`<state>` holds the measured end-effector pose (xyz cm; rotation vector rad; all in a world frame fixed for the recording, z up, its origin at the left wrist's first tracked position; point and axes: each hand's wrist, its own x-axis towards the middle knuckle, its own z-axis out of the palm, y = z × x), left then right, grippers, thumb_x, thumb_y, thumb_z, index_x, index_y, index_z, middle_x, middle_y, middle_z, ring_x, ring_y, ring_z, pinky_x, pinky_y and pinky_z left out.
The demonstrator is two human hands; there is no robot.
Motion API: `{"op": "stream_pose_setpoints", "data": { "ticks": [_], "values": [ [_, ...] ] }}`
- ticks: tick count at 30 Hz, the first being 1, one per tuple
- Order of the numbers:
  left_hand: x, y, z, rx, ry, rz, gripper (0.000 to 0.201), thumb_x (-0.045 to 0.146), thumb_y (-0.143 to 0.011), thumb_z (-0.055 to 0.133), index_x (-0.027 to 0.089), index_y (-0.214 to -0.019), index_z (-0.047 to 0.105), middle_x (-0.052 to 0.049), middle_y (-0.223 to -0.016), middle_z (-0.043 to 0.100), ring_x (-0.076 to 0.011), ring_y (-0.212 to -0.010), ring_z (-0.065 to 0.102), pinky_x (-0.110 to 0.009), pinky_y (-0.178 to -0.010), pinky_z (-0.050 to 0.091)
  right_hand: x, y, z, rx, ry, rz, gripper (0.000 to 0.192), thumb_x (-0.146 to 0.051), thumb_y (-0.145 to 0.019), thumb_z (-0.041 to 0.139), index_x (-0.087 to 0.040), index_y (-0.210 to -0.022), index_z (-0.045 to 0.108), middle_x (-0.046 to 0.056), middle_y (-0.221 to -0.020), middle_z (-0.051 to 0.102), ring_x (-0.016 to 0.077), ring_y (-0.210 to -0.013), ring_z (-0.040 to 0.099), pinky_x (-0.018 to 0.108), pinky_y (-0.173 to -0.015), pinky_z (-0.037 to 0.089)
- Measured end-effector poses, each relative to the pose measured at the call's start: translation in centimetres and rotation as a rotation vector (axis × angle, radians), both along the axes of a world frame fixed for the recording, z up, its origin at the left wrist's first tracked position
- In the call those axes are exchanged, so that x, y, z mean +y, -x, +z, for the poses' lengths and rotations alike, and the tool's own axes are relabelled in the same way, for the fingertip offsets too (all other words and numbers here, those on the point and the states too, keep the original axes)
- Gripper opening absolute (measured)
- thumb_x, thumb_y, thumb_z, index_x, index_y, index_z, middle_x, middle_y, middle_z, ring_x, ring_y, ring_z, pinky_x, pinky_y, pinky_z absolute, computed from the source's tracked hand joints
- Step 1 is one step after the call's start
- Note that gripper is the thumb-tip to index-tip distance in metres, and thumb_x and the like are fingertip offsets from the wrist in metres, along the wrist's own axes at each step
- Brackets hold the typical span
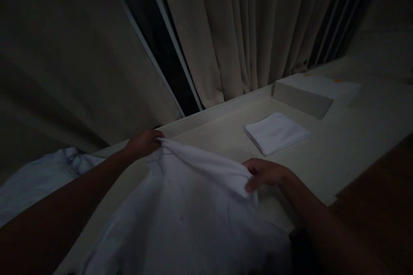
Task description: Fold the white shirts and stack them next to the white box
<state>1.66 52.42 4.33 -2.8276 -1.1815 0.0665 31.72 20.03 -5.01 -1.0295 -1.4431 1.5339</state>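
Observation:
A large white cloth is stretched between my two hands and hangs down toward me, its lower part running out of the frame. My left hand pinches one upper corner. At the other end of the top edge, my right hand grips the cloth between thumb and fingers. The edge between them sags slightly and looks folded over. Beyond my right hand, a folded white cloth lies flat on the pale surface. The room is dim, so fine details of the fabric are hard to make out.
A white box with small orange marks stands at the back right. Crumpled white fabric lies at the left. Beige curtains hang behind the surface, with a dark gap between them. Dark brown floor shows at the right.

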Motion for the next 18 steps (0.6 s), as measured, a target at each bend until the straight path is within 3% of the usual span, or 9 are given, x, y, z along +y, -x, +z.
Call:
{"op": "stream_pose_setpoints", "data": {
  "ticks": [2, 4, 6, 9, 10, 12, 14, 18],
  "values": [
    [-0.3, 0.6, -0.5, 0.035, -0.022, 0.009, 0.026, 0.027, -0.072, 0.049, 0.024, -0.088, 0.069, -0.005, -0.094, 0.072, -0.0227, -0.087, 0.065, -0.029, -0.068, 0.044, -1.0, -0.8, 1.1, 0.225, -0.101, -0.119, 0.053, -0.048, -0.058, 0.081, -0.017, -0.098, 0.062, 0.0, -0.086, 0.064, 0.0146, -0.077, 0.059, 0.025, -0.068, 0.045],
    [-0.6, 0.9, -1.1, 0.036, -0.037, 0.023, 0.026, 0.026, -0.071, 0.05, 0.024, -0.089, 0.069, -0.006, -0.094, 0.072, -0.024, -0.088, 0.065, -0.03, -0.069, 0.044, -2.2, -1.4, 2.9, 0.165, -0.12, -0.213, 0.052, -0.05, -0.062, 0.078, -0.018, -0.097, 0.058, 0.0, -0.082, 0.062, 0.0139, -0.07, 0.058, 0.025, -0.063, 0.044],
    [-0.7, 0.9, -1.7, 0.033, -0.058, 0.042, 0.028, 0.026, -0.07, 0.051, 0.023, -0.091, 0.069, -0.008, -0.097, 0.072, -0.0254, -0.09, 0.065, -0.032, -0.073, 0.045, -3.4, -1.3, 5.0, -0.192, -0.106, -0.409, 0.038, -0.046, -0.068, 0.073, -0.019, -0.089, 0.056, 0.0, -0.075, 0.059, 0.0144, -0.064, 0.056, 0.025, -0.057, 0.041],
    [-0.9, 0.0, -2.6, 0.018, -0.073, 0.054, 0.029, 0.03, -0.072, 0.051, 0.023, -0.095, 0.069, -0.008, -0.102, 0.072, -0.0242, -0.094, 0.065, -0.031, -0.077, 0.045, -4.8, 0.3, 7.8, -0.912, -0.162, -0.94, 0.015, -0.034, -0.08, 0.062, -0.021, -0.085, 0.056, 0.004, -0.076, 0.06, 0.0193, -0.069, 0.057, 0.028, -0.058, 0.038],
    [-1.0, -0.5, -2.9, 0.011, -0.078, 0.052, 0.03, 0.031, -0.074, 0.05, 0.024, -0.096, 0.068, -0.007, -0.103, 0.071, -0.0236, -0.095, 0.065, -0.03, -0.078, 0.045, -5.1, 1.1, 8.4, -1.118, -0.177, -1.06, 0.009, -0.029, -0.082, 0.058, -0.021, -0.087, 0.057, 0.006, -0.078, 0.061, 0.0215, -0.071, 0.058, 0.03, -0.059, 0.037],
    [-1.3, -1.8, -3.6, 0.001, -0.093, 0.046, 0.03, 0.032, -0.076, 0.048, 0.025, -0.098, 0.067, -0.006, -0.102, 0.072, -0.0233, -0.095, 0.065, -0.03, -0.077, 0.045, -5.5, 2.4, 9.0, -1.431, -0.181, -1.115, 0.009, -0.019, -0.082, 0.052, -0.021, -0.089, 0.058, 0.01, -0.078, 0.061, 0.025, -0.072, 0.058, 0.033, -0.06, 0.036],
    [-1.6, -3.1, -4.5, -0.008, -0.108, 0.041, 0.029, 0.031, -0.077, 0.047, 0.026, -0.099, 0.067, -0.005, -0.101, 0.072, -0.0236, -0.094, 0.066, -0.031, -0.077, 0.044, -5.7, 3.0, 9.1, -1.615, -0.198, -1.107, 0.015, -0.015, -0.082, 0.048, -0.021, -0.09, 0.059, 0.012, -0.075, 0.061, 0.0271, -0.074, 0.058, 0.035, -0.061, 0.037],
    [-1.8, -5.4, -6.5, -0.026, -0.111, 0.035, 0.031, 0.03, -0.078, 0.048, 0.026, -0.104, 0.064, -0.005, -0.104, 0.072, -0.0229, -0.096, 0.066, -0.031, -0.079, 0.043, -4.8, 1.9, 7.5, -1.703, -0.201, -1.175, 0.021, -0.022, -0.088, 0.047, -0.02, -0.105, 0.06, 0.016, -0.086, 0.064, 0.0308, -0.087, 0.058, 0.038, -0.067, 0.04]
  ]
}}
